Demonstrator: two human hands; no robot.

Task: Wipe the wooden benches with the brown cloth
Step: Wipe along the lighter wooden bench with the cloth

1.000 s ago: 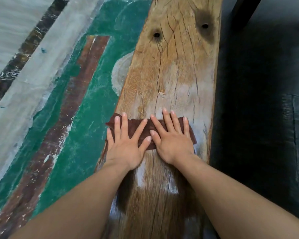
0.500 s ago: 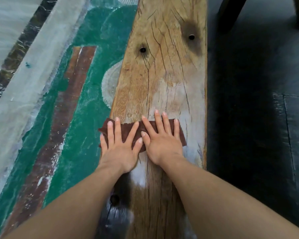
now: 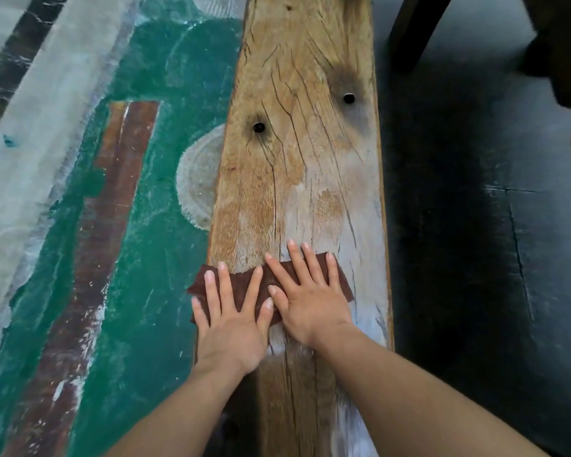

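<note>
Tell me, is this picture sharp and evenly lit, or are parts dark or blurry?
Head view: the wooden bench is brightly lit, with a pale sheen around the brown cloth. Head view again: the dark floor on the right sinks into shadow, and the painted floor at far left looks smeared.

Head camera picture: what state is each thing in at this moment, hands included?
Cloth, spread flat across the bench, pinned under both hands, its left end hanging just past the edge.
Bench, cracked wood with a pale dusty film ahead of the cloth.
Left hand, fingers straight and spread, pressing flat on the cloth.
Right hand, fingers straight and spread, pressing flat on the cloth.
Floor, green paint, worn and scuffed.
</note>
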